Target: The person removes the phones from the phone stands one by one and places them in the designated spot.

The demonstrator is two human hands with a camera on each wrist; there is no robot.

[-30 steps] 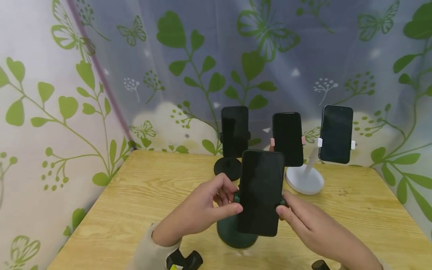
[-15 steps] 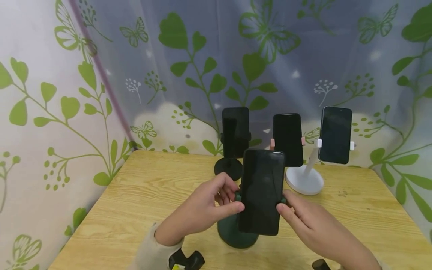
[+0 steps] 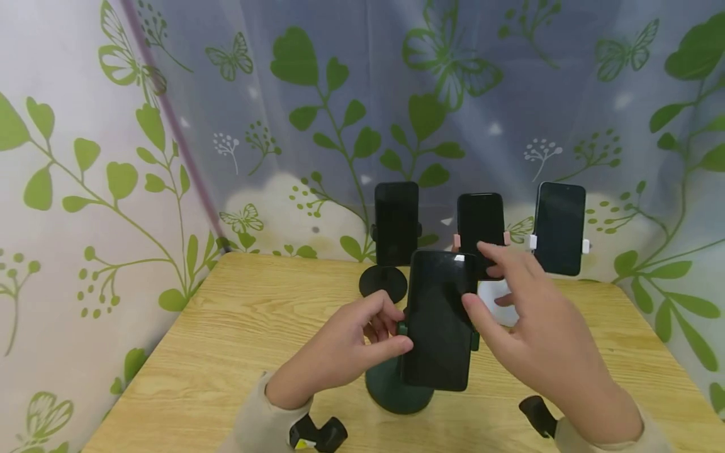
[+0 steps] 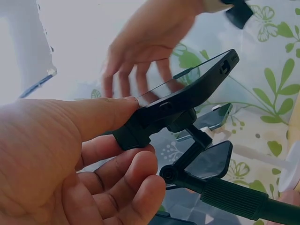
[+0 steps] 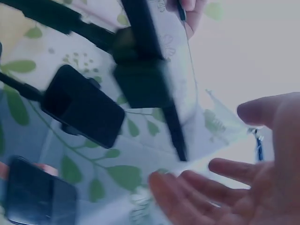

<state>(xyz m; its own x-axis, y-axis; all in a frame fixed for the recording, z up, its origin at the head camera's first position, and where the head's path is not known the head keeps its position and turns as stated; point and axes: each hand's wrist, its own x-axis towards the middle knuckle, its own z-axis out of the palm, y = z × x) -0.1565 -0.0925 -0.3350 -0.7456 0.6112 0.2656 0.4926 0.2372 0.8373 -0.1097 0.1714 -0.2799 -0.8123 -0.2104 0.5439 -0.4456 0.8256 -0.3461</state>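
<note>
In the head view a black smartphone (image 3: pixel 437 324) sits upright, leaning slightly, in a dark green phone stand whose round base (image 3: pixel 399 393) rests on the table. My left hand (image 3: pixel 354 343) is at its left side. The left wrist view shows that thumb on the phone's edge and a finger under the green clamp (image 4: pixel 133 136), pinching the two together. My right hand (image 3: pixel 546 330) is raised by the phone's upper right edge, thumb close to the screen and fingers spread. The right wrist view shows it holding nothing; whether the thumb touches the phone I cannot tell.
Behind stand a phone (image 3: pixel 396 223) on a black stand, a phone (image 3: pixel 480 220) in pink clamps and a phone (image 3: pixel 559 229) in white clamps. A white round base (image 3: pixel 498 302) is partly hidden by my right hand. Patterned cloth (image 3: pixel 317 145) borders the wooden table (image 3: pixel 226 333).
My right hand has left the clamp's right side and moved up, its fingers spreading near the phone's upper right edge. My left hand keeps its grip on the left side.
</note>
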